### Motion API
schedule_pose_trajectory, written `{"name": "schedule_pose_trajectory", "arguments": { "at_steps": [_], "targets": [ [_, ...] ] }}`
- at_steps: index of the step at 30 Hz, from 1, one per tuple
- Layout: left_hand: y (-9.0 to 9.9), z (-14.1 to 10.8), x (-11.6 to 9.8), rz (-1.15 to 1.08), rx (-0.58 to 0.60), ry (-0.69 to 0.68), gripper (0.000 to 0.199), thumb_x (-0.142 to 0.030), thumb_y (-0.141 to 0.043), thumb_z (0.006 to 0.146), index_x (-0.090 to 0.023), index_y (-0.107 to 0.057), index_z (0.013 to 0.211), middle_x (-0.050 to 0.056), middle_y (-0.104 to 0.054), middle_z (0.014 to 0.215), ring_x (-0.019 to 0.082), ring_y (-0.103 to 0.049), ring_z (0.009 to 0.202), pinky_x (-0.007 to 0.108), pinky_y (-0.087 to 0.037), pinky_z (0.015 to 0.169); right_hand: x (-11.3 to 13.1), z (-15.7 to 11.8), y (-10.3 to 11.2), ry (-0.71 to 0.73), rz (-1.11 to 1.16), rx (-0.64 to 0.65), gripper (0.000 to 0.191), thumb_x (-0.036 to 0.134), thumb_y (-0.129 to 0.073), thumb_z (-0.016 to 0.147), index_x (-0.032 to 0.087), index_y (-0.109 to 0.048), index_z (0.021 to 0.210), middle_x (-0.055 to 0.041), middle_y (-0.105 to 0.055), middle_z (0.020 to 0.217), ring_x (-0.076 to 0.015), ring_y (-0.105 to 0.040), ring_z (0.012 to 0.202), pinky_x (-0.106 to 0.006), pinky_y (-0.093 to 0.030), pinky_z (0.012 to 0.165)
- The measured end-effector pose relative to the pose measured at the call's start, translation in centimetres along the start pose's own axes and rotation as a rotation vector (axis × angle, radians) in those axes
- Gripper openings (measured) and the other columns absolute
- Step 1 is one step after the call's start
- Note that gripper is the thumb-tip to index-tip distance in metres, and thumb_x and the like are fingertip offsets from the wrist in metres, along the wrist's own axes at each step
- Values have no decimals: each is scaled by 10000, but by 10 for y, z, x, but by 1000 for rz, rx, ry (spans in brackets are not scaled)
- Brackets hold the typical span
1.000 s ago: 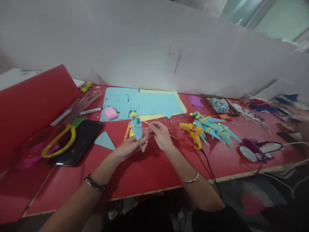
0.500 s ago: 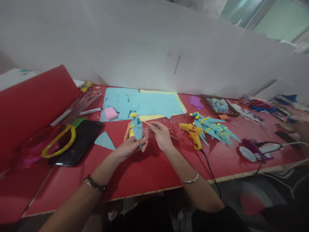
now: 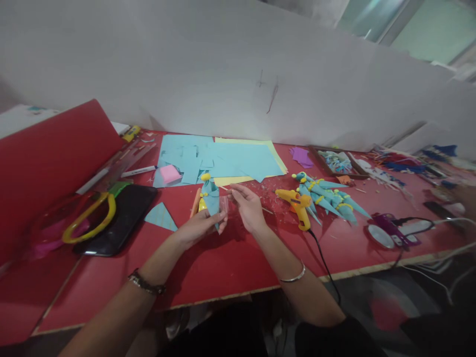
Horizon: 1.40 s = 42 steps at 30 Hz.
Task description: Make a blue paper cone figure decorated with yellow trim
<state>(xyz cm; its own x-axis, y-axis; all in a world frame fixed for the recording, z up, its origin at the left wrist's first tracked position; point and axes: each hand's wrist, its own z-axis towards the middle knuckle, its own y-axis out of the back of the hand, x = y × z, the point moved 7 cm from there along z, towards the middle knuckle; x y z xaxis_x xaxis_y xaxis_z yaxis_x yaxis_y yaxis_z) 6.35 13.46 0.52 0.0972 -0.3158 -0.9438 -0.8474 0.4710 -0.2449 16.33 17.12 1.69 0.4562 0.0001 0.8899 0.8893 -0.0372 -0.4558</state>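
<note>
My left hand (image 3: 199, 228) is closed round the lower part of a blue cone-shaped paper figure (image 3: 211, 197) with a yellow top, holding it upright over the red table. In my right hand (image 3: 250, 209), thumb and fingertips pinch a thin wooden stick (image 3: 224, 188), its tip close to the figure's right side. Whether the tip touches the figure I cannot tell. Behind the figure lies an orange stick-like piece (image 3: 195, 202), partly hidden. A yellow glue gun (image 3: 298, 202) rests to the right of my right hand. Several similar blue figures (image 3: 322, 194) lie beyond it.
Blue sheets (image 3: 245, 157) lie at the back with a pink block (image 3: 170, 173). Left are a blue triangular piece (image 3: 161, 217), a black phone-like slab (image 3: 128, 220) and yellow-handled scissors (image 3: 111, 210). A tray of scraps (image 3: 359, 173) and a purple device (image 3: 390, 230) are right.
</note>
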Motion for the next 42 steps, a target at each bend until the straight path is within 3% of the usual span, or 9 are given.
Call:
{"name": "schedule_pose_trajectory", "arguments": {
  "at_steps": [7, 13, 15, 19, 23, 32, 42],
  "targets": [
    [-1, 0, -1, -2, 9, -8, 327, -461, -590, 679, -159, -489, 605, -35, -478, 487, 81, -407, 495, 230, -297, 520, 8, -1, 3, 102, -77, -42, 132, 304, -617, 658, 178, -583, 640, 51, -535, 542, -57, -466, 506, -199, -397, 540],
    [-1, 0, -1, 20, 2, -8, 323, -457, -568, 698, -159, -490, 603, -32, -481, 497, 83, -409, 502, 229, -304, 527, 8, 0, 3, 117, -89, -34, 137, 278, -630, 650, 190, -615, 754, 13, -630, 706, -97, -575, 676, -257, -446, 711],
    [-1, 0, -1, 53, 3, -7, 335, -464, -565, 694, -156, -491, 585, -27, -490, 499, 81, -408, 504, 227, -303, 529, 14, -3, 2, 152, -127, -37, 125, 300, -603, 683, 191, -618, 744, 8, -628, 693, -101, -576, 652, -269, -456, 698],
    [-1, -1, 0, 111, -15, 18, 332, -465, -598, 653, -153, -508, 583, -20, -520, 516, 88, -430, 521, 229, -315, 542, 38, -14, -7, 381, -344, -16, 97, 297, -603, 703, 200, -610, 701, 17, -578, 652, -98, -537, 614, -256, -455, 631],
    [1, -1, 2, 96, -44, 29, 321, -465, -593, 651, -153, -532, 607, -26, -530, 528, 95, -457, 546, 232, -335, 569, 52, -27, -24, 601, -478, 111, 30, 249, -624, 701, 230, -643, 714, -9, -565, 811, -132, -544, 811, -304, -464, 755],
    [-1, 2, 0, 276, 15, -26, 321, -440, -535, 708, -152, -550, 568, -8, -548, 542, 109, -491, 578, 235, -369, 615, 40, -25, -32, 562, -493, 207, 90, 214, -613, 721, 279, -667, 752, -18, -496, 1053, -150, -501, 986, -365, -434, 897],
    [-7, -1, -9, 295, -24, -33, 283, -372, -558, 677, -145, -560, 507, 14, -557, 512, 122, -503, 544, 247, -399, 599, 32, -25, -32, 447, -425, 214, 78, 256, -589, 737, 274, -664, 749, -21, -508, 1014, -160, -495, 1012, -365, -432, 899]
  ]
}}
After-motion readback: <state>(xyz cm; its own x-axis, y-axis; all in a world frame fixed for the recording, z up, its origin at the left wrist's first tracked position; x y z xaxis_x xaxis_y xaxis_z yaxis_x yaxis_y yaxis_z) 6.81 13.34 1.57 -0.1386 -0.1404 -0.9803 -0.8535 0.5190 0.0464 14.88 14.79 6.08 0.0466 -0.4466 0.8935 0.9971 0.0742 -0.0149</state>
